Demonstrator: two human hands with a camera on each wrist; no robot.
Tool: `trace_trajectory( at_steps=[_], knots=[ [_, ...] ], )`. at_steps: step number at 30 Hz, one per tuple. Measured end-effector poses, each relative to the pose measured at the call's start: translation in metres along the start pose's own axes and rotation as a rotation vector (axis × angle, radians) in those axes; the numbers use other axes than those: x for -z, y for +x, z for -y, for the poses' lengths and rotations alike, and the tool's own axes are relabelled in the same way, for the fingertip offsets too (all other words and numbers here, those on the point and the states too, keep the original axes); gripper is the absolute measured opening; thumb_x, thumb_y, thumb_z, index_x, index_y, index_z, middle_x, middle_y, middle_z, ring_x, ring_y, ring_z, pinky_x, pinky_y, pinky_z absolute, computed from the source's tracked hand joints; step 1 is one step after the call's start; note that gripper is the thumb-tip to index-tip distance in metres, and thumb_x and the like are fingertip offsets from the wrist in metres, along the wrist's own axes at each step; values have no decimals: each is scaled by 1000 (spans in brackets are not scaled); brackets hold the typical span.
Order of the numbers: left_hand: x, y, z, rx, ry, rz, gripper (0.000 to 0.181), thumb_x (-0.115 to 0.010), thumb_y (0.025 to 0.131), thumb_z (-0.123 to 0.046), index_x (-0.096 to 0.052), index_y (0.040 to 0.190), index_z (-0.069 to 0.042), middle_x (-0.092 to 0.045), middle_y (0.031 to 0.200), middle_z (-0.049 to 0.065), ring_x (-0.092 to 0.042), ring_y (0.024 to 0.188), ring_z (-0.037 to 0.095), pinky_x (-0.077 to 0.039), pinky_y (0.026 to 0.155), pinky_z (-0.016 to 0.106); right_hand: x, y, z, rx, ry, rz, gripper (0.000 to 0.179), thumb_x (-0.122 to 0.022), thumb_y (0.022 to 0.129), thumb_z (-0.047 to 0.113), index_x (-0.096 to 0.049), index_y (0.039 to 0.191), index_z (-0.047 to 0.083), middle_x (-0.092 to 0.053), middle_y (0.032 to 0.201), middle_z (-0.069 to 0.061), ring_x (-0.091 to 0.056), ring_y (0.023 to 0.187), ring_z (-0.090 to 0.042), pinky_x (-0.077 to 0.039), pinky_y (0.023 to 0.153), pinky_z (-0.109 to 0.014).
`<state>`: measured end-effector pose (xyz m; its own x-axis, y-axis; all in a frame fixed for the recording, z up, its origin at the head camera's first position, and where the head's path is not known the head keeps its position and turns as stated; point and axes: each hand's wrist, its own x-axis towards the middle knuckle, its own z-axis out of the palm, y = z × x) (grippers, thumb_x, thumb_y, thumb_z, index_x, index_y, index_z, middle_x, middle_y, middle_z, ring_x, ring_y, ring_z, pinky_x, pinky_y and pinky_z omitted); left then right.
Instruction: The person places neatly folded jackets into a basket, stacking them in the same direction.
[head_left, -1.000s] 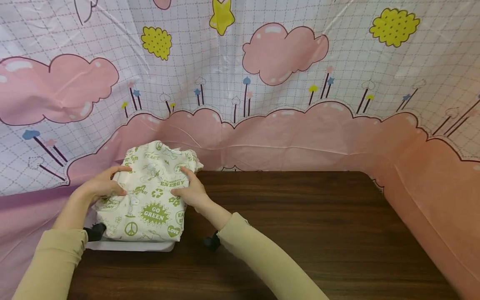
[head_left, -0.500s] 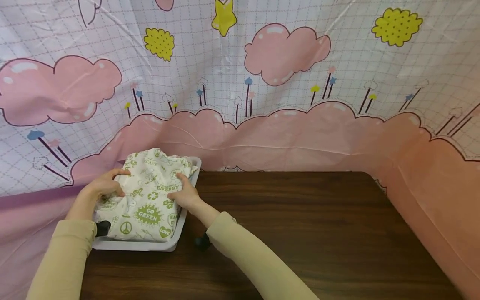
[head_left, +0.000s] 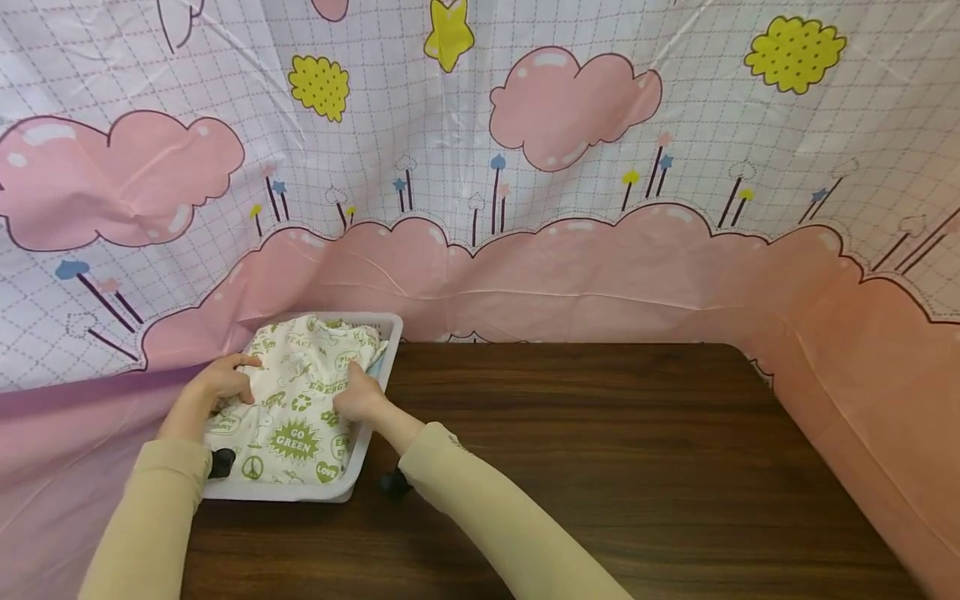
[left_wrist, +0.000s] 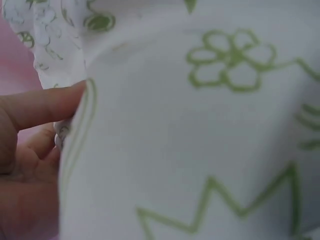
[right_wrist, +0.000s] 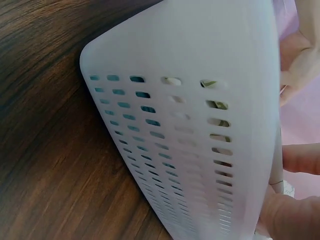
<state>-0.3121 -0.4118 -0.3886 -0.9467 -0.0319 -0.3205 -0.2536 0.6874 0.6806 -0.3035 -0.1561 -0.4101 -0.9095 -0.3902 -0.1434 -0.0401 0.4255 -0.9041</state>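
A folded white garment [head_left: 288,408] with green lettering and drawings lies inside a white plastic basket [head_left: 281,493] at the table's left. My left hand [head_left: 225,382] holds the garment's left side; the left wrist view shows the thumb [left_wrist: 47,106] at the cloth's edge, with other fingers behind it. On the opposite side, my right hand [head_left: 362,395] grips the garment just inside the basket's right rim. From the right wrist, the slotted basket wall [right_wrist: 190,45] fills much of the view, with fingers [right_wrist: 302,157] beyond its rim.
Something light blue [head_left: 377,367] shows under the garment along the basket's right side. The dark wooden table [head_left: 600,450] extends to the right. A patterned pink and white curtain [head_left: 570,267] hangs behind the table and along both sides.
Both hands have lowered the garment into the basket, and it now sits below the rim. The basket's back and right rims have come into view.
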Motion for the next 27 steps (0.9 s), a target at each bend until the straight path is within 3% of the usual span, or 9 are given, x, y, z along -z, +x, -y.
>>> trace_trajectory(
  at_steps=[4, 9, 13, 16, 18, 22, 25, 26, 27],
  knots=[
    [-7, 3, 4, 21, -17, 20, 76, -56, 74, 11, -23, 142, 14, -39, 53, -4, -27, 46, 6, -30, 48, 24, -3, 0, 1, -17, -22, 7, 76, -57, 87, -5, -25, 155, 8, -40, 152, -14, -49, 85, -20, -41, 69, -31],
    [-17, 3, 13, 16, -84, 43, 76, -55, 73, 14, -21, 141, 16, -36, 51, -5, -28, 45, 5, -29, 47, 22, -9, 2, 2, -82, -21, 32, 77, -57, 89, -3, -21, 157, 10, -41, 149, -20, -33, 56, -19, -33, 53, -33],
    [-21, 3, 16, 28, -115, 33, 77, -55, 73, 15, -20, 142, 16, -36, 50, -6, -29, 44, 4, -30, 46, 21, -16, 0, 3, -138, -63, 31, 78, -58, 92, 3, -17, 157, 12, -33, 151, -24, -52, 82, -25, -36, 56, -34],
    [-22, 3, 15, 36, -120, 22, 77, -55, 74, 16, -21, 143, 16, -37, 49, -7, -29, 43, 4, -30, 46, 20, -18, 0, 4, -159, -81, 28, 78, -59, 93, 7, -15, 158, 13, -25, 155, -23, -49, 110, -33, -37, 58, -36],
    [-21, 4, 12, 22, -97, 21, 75, -54, 74, 16, -20, 142, 17, -37, 51, -4, -29, 44, 5, -30, 47, 22, -18, 1, 4, -160, -69, 32, 78, -58, 94, 8, -14, 158, 14, -23, 156, -23, -49, 113, -35, -36, 55, -36],
    [-18, 4, 7, -28, 1, -13, 75, -55, 75, 14, -20, 142, 18, -53, 90, 27, -39, 58, 18, -37, 56, 28, -14, 2, 4, -121, -8, 37, 79, -57, 92, 3, -15, 158, 12, -24, 157, -20, -44, 120, -33, -37, 59, -36],
    [-16, 2, 4, -70, 65, -29, 77, -56, 77, 13, -18, 143, 19, -26, 134, 45, -42, 85, 34, -40, 70, 37, -9, 0, 3, -67, 70, 33, 81, -61, 87, -1, -21, 156, 10, -29, 156, -16, -41, 131, -28, -44, 75, -37],
    [-15, 1, 3, -81, 80, -33, 76, -56, 77, 12, -17, 143, 19, -16, 140, 47, -39, 91, 37, -39, 73, 38, -7, -1, 3, -51, 104, 33, 81, -63, 86, -2, -23, 156, 9, -31, 156, -15, -41, 131, -28, -44, 80, -38],
    [-15, 1, 3, -82, 83, -39, 75, -55, 78, 11, -18, 143, 19, -21, 138, 47, -40, 89, 37, -39, 72, 38, -5, -3, 3, -36, 138, 34, 81, -65, 85, -3, -26, 155, 8, -33, 155, -14, -42, 131, -28, -46, 84, -39]
  ],
)
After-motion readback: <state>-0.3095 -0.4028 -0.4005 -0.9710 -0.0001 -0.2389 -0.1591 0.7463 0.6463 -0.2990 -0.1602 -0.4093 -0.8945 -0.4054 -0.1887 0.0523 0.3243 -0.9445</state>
